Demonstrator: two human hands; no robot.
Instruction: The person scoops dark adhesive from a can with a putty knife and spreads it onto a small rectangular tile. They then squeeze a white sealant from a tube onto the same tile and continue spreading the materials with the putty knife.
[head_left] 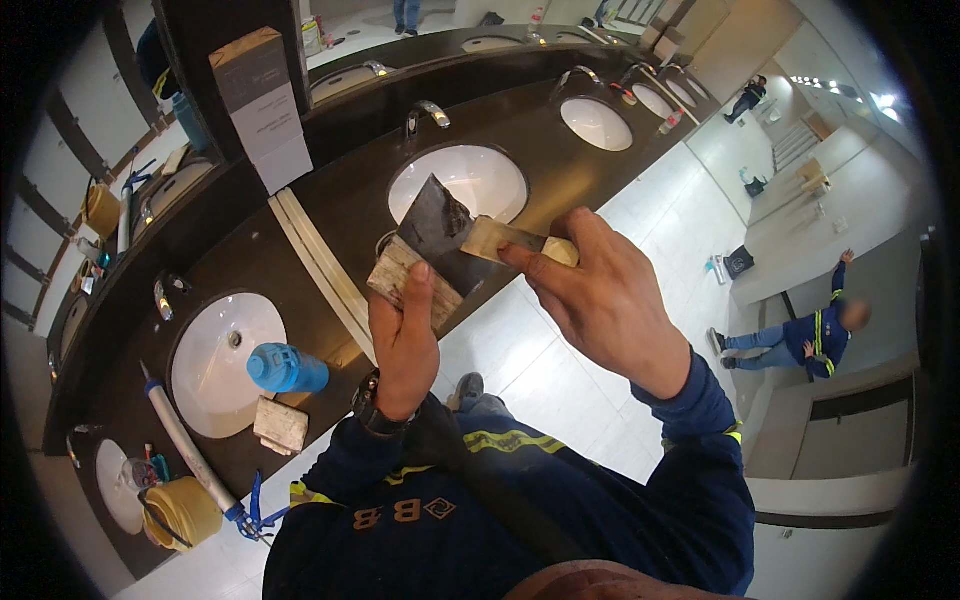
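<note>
My left hand (405,345) is closed on the pale wooden grip of a wide scraper with a dark, flat blade (435,215). Dark paste or residue lies along the blade's right edge. Between the fingers of my right hand (615,305) is a putty knife (488,240), its blade smeared pale and its tip touching or very close to that edge. Both tools are held over the front of the dark counter (340,190), by a white oval basin (500,180). The fingers of my left hand behind the grip are partly hidden.
Left on the counter are a blue bottle (287,368), a worn pale block (281,425), a caulking gun (190,440) and a yellow tape roll (183,512). Long pale strips (320,275) and a tall box (262,110) stand near the mirror. A person (815,335) stands at right.
</note>
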